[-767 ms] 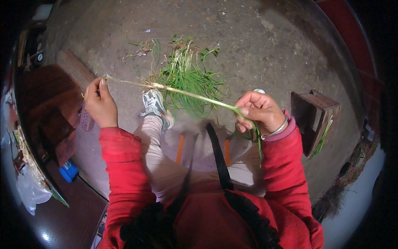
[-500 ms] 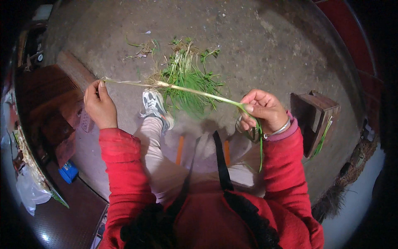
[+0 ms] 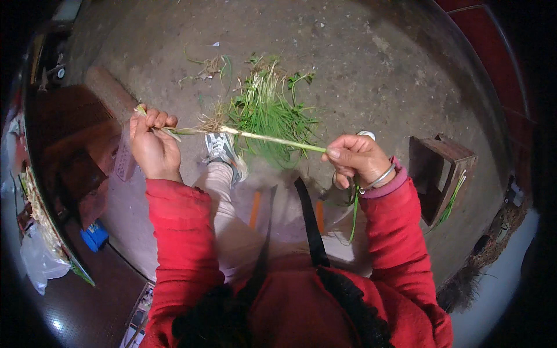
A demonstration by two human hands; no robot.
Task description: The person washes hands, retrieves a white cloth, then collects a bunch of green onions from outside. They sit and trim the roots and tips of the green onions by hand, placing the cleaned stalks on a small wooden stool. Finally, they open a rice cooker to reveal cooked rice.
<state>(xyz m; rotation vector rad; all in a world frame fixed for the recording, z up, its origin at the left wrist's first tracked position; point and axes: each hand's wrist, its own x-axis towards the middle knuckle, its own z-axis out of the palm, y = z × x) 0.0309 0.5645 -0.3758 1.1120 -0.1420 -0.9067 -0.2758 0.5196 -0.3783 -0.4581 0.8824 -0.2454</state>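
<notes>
A long green onion [image 3: 272, 138] stretches between my hands, with its white end and frayed roots [image 3: 213, 122] toward the left. My right hand [image 3: 361, 162] pinches its green stalk, and the leaf ends hang below my fingers. The fingers of my left hand [image 3: 155, 146] are curled around a thin pale outer strip [image 3: 184, 131] that runs to the root end. A yellowish tip of the strip pokes out above that hand. Beyond the onion, a heap of green onions [image 3: 270, 116] with roots and leaves lies on the floor.
Loose roots and scraps [image 3: 209, 68] lie left of the heap. A small wooden stool [image 3: 444, 153] with green stalks on it stands at right. On the left are dark wooden furniture [image 3: 69, 127], a blue object [image 3: 94, 236] and a clear plastic bag [image 3: 43, 258]. My shoe [image 3: 223, 153] is near the heap.
My left hand has turned and closed its fingers further around the strip, shifting slightly right. My right hand has moved a little left with the green onion.
</notes>
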